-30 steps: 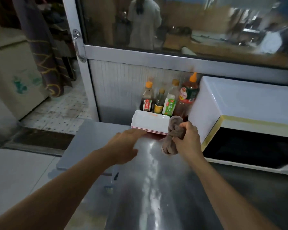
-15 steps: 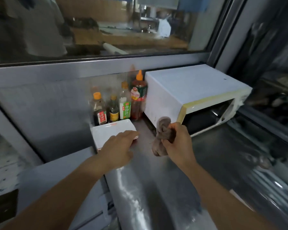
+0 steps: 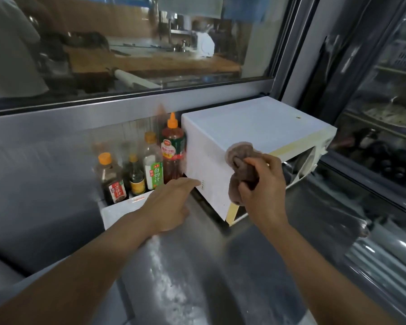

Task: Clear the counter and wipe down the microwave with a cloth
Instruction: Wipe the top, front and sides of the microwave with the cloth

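Note:
A white microwave (image 3: 256,123) with a yellowed front frame stands on the steel counter (image 3: 185,266), its dark door facing right. My right hand (image 3: 261,186) grips a bunched brown cloth (image 3: 240,160) held against the microwave's front left corner. My left hand (image 3: 171,202) reaches forward with straight fingers, fingertips at the lower edge of the microwave's left side, above a white tray (image 3: 120,211).
Several sauce bottles (image 3: 152,167) with orange caps stand against the steel back panel, left of the microwave. A glass window runs above; a person in white shows behind it at the far left. A glass-fronted cabinet (image 3: 373,137) stands to the right.
The view swung right. My right hand lifted the cloth up to the microwave's corner. My left hand left the tray and moved toward the microwave's side.

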